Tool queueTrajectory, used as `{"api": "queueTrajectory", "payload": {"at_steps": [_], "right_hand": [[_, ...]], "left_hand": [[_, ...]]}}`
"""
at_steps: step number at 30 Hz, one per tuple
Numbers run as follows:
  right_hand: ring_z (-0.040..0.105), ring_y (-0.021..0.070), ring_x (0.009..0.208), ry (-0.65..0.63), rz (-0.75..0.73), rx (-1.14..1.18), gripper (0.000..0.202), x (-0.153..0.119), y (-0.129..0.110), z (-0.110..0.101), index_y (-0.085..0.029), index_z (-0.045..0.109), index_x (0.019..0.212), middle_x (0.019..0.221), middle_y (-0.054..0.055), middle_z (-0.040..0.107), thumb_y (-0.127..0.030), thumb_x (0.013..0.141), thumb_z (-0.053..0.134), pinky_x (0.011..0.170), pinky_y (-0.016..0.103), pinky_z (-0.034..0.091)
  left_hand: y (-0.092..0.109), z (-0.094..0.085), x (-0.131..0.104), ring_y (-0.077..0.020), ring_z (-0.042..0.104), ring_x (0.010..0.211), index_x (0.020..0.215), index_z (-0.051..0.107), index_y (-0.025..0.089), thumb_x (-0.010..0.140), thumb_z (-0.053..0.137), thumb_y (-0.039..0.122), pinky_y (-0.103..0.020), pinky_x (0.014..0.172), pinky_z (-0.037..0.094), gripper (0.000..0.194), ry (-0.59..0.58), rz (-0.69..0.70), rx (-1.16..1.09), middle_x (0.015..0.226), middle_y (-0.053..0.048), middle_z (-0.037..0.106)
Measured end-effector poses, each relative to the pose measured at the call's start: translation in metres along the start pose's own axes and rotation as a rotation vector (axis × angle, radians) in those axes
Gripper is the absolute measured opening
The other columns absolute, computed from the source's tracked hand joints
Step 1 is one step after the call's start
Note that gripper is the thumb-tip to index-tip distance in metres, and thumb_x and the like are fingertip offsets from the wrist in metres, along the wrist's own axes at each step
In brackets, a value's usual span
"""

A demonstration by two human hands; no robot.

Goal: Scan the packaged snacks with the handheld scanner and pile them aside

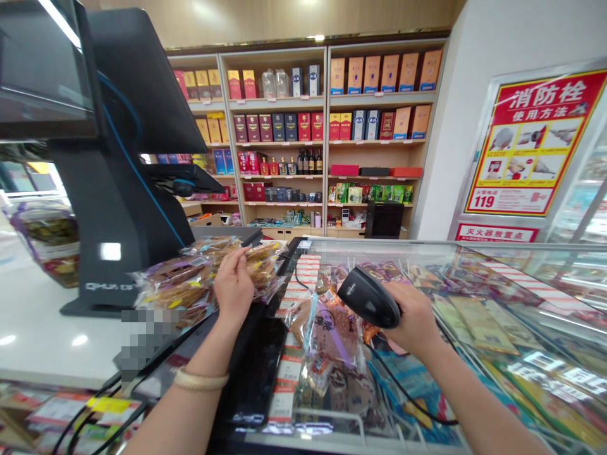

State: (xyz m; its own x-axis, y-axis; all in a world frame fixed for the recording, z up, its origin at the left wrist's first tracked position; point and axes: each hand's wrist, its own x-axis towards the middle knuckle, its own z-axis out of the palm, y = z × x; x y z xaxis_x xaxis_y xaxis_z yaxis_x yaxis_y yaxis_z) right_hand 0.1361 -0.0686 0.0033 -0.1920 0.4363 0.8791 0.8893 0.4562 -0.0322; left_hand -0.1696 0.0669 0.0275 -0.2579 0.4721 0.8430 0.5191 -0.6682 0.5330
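My right hand grips a black barcode scanner by its handle, held over the glass counter. Its head points left, above some clear-wrapped snack packets lying on the glass. My left hand, with a beige band on its wrist, has its fingers closed at the edge of a clear plastic snack packet; the fingertips are partly hidden. Beside that hand, more clear packets of brownish food lie in a pile at the foot of the black checkout terminal.
A glass display counter with bagged goods spreads to the right. The scanner's black cable loops over it. A wrapped jar stands left of the terminal. Shelves of boxes and bottles line the back wall. A red poster hangs at right.
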Motion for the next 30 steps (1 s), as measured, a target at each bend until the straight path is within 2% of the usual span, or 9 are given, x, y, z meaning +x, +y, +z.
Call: {"api": "queueTrajectory", "payload": {"at_steps": [2,4,6,9,12,18,22,25,30], "right_hand": [[0.056,0.0183,0.062,-0.006,-0.007,0.013,0.016,0.001,0.0,-0.001,-0.02,0.063,0.087,0.067,0.003,0.061,-0.032,0.077,0.058,0.058,0.029,0.039],[0.056,0.0184,0.062,-0.022,-0.012,0.035,0.016,0.001,-0.001,-0.002,-0.02,0.063,0.087,0.067,0.004,0.061,-0.032,0.077,0.058,0.059,0.029,0.04],[0.057,0.0184,0.064,-0.05,-0.016,0.07,0.015,0.001,-0.002,-0.003,-0.02,0.063,0.088,0.068,0.004,0.062,-0.03,0.078,0.058,0.06,0.029,0.04],[0.059,0.0187,0.068,-0.099,-0.042,0.146,0.018,0.003,-0.007,-0.006,-0.021,0.064,0.092,0.073,0.004,0.065,-0.029,0.077,0.058,0.062,0.029,0.041],[0.061,0.019,0.072,-0.169,-0.071,0.22,0.022,0.006,-0.016,-0.008,-0.021,0.065,0.096,0.08,0.005,0.068,-0.031,0.077,0.059,0.065,0.03,0.042],[0.062,0.0183,0.074,-0.363,-0.053,0.319,0.019,0.009,-0.033,-0.009,-0.022,0.065,0.093,0.079,0.004,0.068,-0.026,0.075,0.061,0.067,0.029,0.043],[0.061,0.0174,0.073,-0.409,-0.022,0.328,0.014,0.009,-0.038,-0.007,-0.023,0.064,0.084,0.076,0.002,0.067,-0.021,0.071,0.061,0.066,0.028,0.044],[0.06,0.0158,0.071,-0.431,0.001,0.316,0.011,0.01,-0.041,-0.007,-0.023,0.061,0.079,0.074,0.0,0.065,-0.018,0.069,0.06,0.065,0.026,0.043],[0.062,0.0171,0.072,-0.399,0.006,0.309,0.013,0.009,-0.039,-0.007,-0.022,0.063,0.084,0.077,0.002,0.067,-0.022,0.071,0.059,0.067,0.027,0.044]], "left_hand": [[0.007,0.002,-0.001,-0.0222,0.062,0.103,0.099,0.067,0.018,0.088,0.048,0.039,-0.039,0.092,0.051,0.03,0.035,-0.101,-0.251,0.106,-0.008,0.068],[0.017,0.004,-0.003,-0.0218,0.064,0.098,0.093,0.065,0.019,0.082,0.056,0.044,-0.036,0.082,0.055,0.029,0.001,-0.247,-0.535,0.105,-0.007,0.067],[0.028,0.004,-0.004,-0.0227,0.066,0.094,0.085,0.062,0.019,0.073,0.066,0.042,-0.034,0.074,0.057,0.026,-0.091,-0.366,-0.746,0.105,-0.006,0.066],[0.042,0.0,-0.005,-0.0251,0.067,0.093,0.076,0.058,0.019,0.061,0.071,0.037,-0.035,0.07,0.057,0.027,-0.243,-0.443,-0.875,0.104,-0.006,0.067],[0.048,-0.002,-0.006,-0.024,0.068,0.091,0.076,0.057,0.02,0.06,0.069,0.033,-0.035,0.073,0.057,0.025,-0.298,-0.447,-0.884,0.102,-0.005,0.068],[0.046,0.002,-0.012,-0.0246,0.067,0.095,0.081,0.055,0.021,0.064,0.064,0.036,-0.038,0.078,0.056,0.025,-0.34,-0.352,-0.756,0.114,-0.008,0.065],[0.048,0.004,-0.018,-0.0248,0.067,0.097,0.081,0.058,0.02,0.064,0.066,0.034,-0.04,0.084,0.055,0.023,-0.382,-0.279,-0.723,0.116,-0.008,0.063],[0.053,0.003,-0.022,-0.0245,0.067,0.095,0.082,0.059,0.02,0.063,0.068,0.031,-0.04,0.084,0.055,0.023,-0.403,-0.279,-0.73,0.116,-0.009,0.064],[0.055,0.004,-0.022,-0.0238,0.067,0.09,0.08,0.061,0.019,0.065,0.065,0.033,-0.037,0.079,0.055,0.021,-0.394,-0.269,-0.639,0.103,-0.007,0.067]]}}
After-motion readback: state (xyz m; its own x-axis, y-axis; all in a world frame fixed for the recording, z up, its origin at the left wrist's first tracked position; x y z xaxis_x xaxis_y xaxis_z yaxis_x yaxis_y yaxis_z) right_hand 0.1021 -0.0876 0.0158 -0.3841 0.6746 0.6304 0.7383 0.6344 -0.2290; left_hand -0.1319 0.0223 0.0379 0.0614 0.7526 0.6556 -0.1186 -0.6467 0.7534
